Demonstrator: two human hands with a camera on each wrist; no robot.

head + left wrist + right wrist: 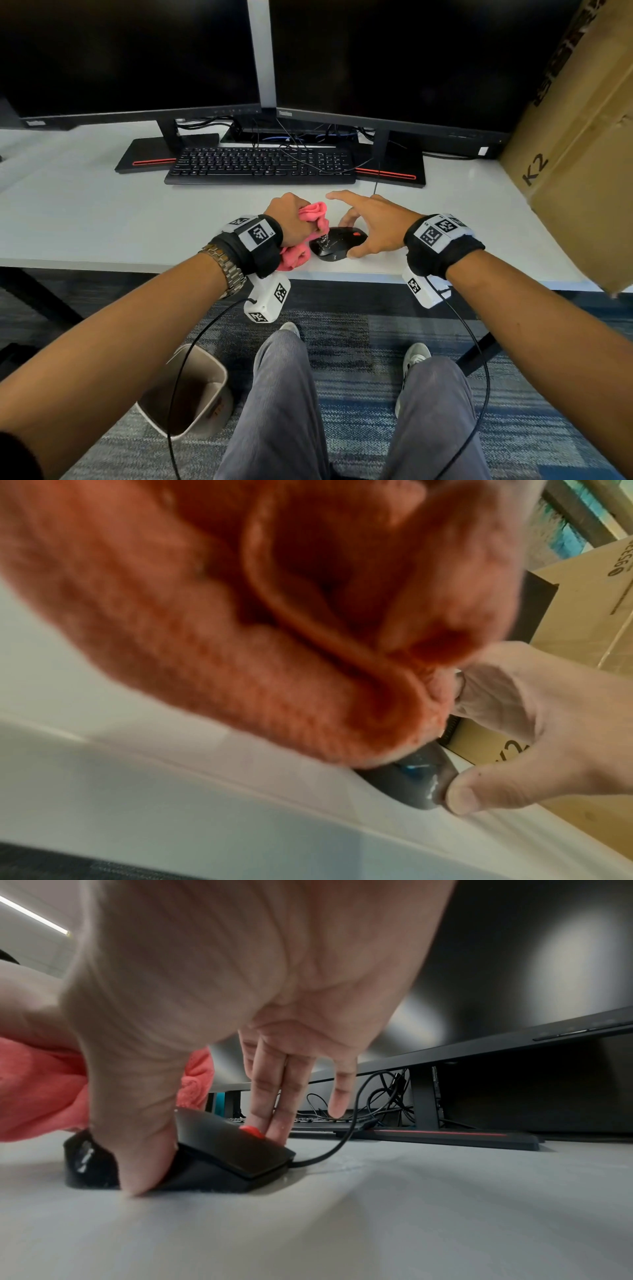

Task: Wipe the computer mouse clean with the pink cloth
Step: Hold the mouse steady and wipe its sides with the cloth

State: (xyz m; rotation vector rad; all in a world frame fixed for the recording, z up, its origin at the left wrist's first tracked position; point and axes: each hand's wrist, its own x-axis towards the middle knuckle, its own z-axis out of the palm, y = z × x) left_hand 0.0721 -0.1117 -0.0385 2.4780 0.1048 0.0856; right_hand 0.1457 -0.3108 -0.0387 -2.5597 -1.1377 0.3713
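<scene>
Even, diffuse indoor light; soft, faint shadows on the white desk (102,212). Head view sharp at centre, with wide-angle bowing of both monitors (130,54) and the cardboard box (582,164) towards the edges. Left-wrist view: the pink cloth (240,631) fills the frame, out of focus and smeared, its colour shifted to orange. Right-wrist view: near palm of the right hand (240,974) blurred, the mouse (219,1153) fairly sharp; broad pale glare on the dark screen; a ceiling light strip (34,915) at upper left
</scene>
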